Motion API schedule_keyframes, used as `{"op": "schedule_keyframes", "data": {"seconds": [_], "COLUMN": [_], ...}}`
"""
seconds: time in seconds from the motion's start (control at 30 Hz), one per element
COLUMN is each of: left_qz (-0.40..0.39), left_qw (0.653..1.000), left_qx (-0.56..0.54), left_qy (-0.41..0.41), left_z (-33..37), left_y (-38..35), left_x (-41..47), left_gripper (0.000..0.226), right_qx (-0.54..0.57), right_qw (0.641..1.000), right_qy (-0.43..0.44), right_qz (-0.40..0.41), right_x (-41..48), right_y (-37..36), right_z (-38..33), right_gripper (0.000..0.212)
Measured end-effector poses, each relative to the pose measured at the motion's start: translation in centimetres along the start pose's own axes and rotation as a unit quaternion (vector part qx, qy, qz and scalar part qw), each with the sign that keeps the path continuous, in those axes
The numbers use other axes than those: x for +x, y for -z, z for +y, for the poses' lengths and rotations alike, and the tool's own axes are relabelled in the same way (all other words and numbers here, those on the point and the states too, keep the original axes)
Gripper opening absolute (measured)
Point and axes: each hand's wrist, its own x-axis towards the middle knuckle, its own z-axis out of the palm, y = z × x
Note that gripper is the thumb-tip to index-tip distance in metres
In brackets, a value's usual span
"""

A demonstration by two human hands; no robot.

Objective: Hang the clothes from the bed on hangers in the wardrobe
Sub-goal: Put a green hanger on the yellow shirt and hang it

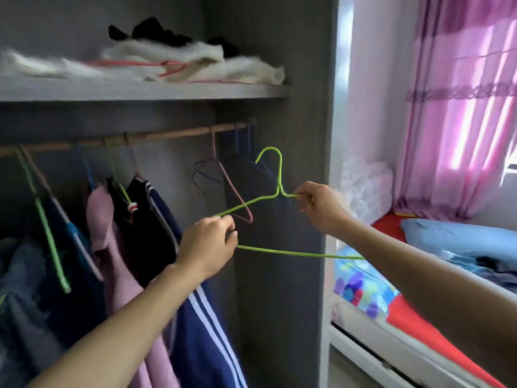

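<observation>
Gripping a bare lime-green wire hanger (pixel 280 172) with both hands in front of the right part of the open grey wardrobe (pixel 279 289): left hand (pixel 208 245) has its fingers curled round the hanger's left corner, right hand (pixel 321 208) pinches the wire just right of the neck with fingertips. Hanger hook points up, below the brown wooden rail (pixel 167 136), not hooked on it; nothing hangs on it. Its bottom wire runs right and goes behind the right forearm. Behind it an empty pink wire hanger (pixel 235 191) hangs on the rail. Left of that hang a navy white-striped garment (pixel 201 317) and a pink garment (pixel 112 247). White fluffy cloth (pixel 195 60) lies on the grey shelf (pixel 140 89) above. At right, the red-sheeted bed (pixel 436 340) carries a blue pillow (pixel 461 239) and crumpled dark clothes (pixel 488 268).
</observation>
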Motion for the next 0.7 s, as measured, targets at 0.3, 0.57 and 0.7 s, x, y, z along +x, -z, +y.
{"op": "schedule_keyframes", "data": {"seconds": [0.3,0.57,0.7], "left_qz": [-0.176,-0.291,-0.316], "left_qw": [0.978,0.930,0.912], "left_qx": [-0.084,-0.147,-0.156], "left_qy": [-0.070,-0.167,-0.210], "left_z": [22.3,39.7,46.6], "left_y": [-13.5,-22.8,-28.2], "left_x": [-5.9,-6.7,-4.6], "left_gripper": [0.018,0.019,0.021], "right_qx": [-0.077,-0.144,-0.143], "right_qw": [0.979,0.919,0.885], "right_qy": [-0.187,-0.365,-0.436], "right_qz": [-0.012,0.040,0.075], "right_x": [-17.7,-28.4,-31.4], "right_y": [14.4,25.9,29.8], "right_z": [21.5,38.2,45.7], "right_gripper": [0.016,0.016,0.017]}}
